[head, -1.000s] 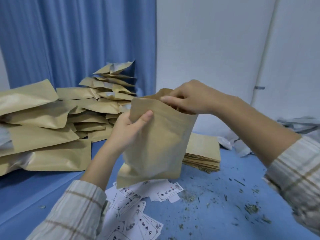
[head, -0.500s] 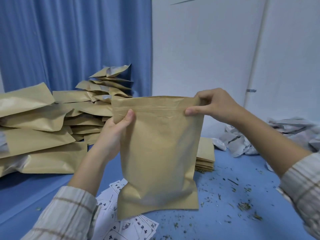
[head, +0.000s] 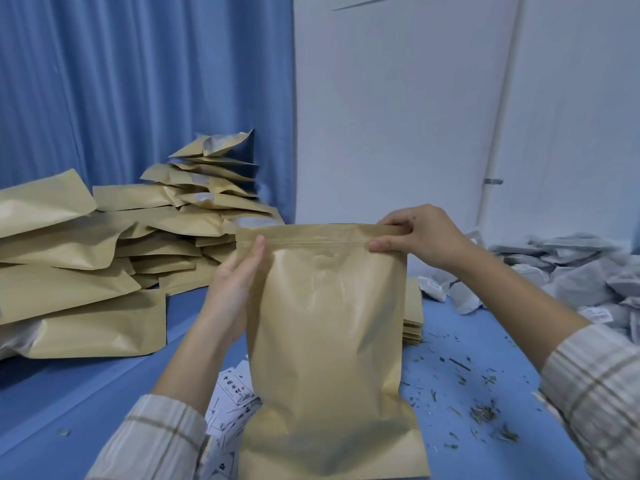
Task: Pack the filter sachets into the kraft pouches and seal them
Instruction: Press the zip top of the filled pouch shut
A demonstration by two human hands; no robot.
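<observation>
Blue curtains backed the blue counter (head: 104,393) where the upright tan kraft zip pouch (head: 329,358) was pinched at its top corners by the left hand (head: 239,282) and right hand (head: 419,237), and sealing well probably meant pressing evenly along the zip strip.

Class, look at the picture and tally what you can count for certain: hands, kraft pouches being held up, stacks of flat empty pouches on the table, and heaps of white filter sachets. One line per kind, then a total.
Hands: 2, left hand and right hand
Held kraft pouch: 1
Stack of flat pouches: 1
Heap of filter sachets: 1
Total: 5
</observation>
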